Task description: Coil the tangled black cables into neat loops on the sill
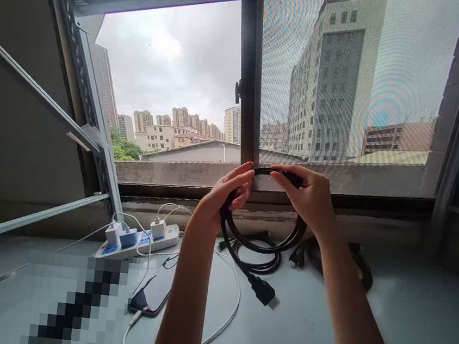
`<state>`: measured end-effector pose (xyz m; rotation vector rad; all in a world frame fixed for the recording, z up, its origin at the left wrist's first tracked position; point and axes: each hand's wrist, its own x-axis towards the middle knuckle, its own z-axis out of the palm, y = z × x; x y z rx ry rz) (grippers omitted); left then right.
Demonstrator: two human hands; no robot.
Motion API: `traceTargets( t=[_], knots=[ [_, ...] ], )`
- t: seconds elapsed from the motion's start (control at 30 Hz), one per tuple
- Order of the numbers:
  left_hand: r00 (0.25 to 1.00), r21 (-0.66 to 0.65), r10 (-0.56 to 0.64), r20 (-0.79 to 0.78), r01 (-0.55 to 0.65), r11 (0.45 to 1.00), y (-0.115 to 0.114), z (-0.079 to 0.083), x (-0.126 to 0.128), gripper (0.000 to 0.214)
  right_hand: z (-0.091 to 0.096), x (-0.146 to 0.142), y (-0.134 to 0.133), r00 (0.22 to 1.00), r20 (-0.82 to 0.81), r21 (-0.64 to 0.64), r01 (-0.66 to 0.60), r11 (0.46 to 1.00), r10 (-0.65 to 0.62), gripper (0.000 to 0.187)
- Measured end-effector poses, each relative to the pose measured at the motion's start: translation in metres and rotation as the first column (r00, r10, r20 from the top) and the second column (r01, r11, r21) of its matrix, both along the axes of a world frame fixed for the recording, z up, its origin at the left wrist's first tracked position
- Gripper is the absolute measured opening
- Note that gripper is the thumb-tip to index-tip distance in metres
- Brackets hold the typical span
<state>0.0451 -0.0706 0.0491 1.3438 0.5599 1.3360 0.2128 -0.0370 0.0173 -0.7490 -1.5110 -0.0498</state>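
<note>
A black HDMI cable (262,246) is looped into a coil and held up above the table between both hands. My left hand (227,193) has its fingers wrapped round the left side of the coil. At the top right, my right hand (307,194) pinches the cable, with a thick black part partly hidden under the fingers. One plug (263,291) of the cable dangles below the coil, its metal end pointing down and right.
Another coiled black cable (275,261) lies behind on the table, with more black cables (361,265) to the right. At left are a power strip (171,235) with chargers and a phone (154,295) on a white charging cord (236,304). A window (246,113) stands behind.
</note>
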Motion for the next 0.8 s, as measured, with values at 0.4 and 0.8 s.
traceTargets(
  t=[0.4, 0.8],
  knots=[
    [0.995, 0.013, 0.003, -0.096, -0.002, 1.000, -0.006, -0.002, 0.009, 0.019, 0.010, 0.002, -0.005, 0.854, -0.517, 0.262, 0.227, 0.938, -0.063, 0.019],
    [0.773, 0.051, 0.254, -0.581, -0.277, 0.960, -0.002, -0.007, 0.010, 0.044, 0.010, -0.006, -0.013, 0.823, -0.557, 0.296, 0.324, 0.899, -0.113, 0.026]
  ],
)
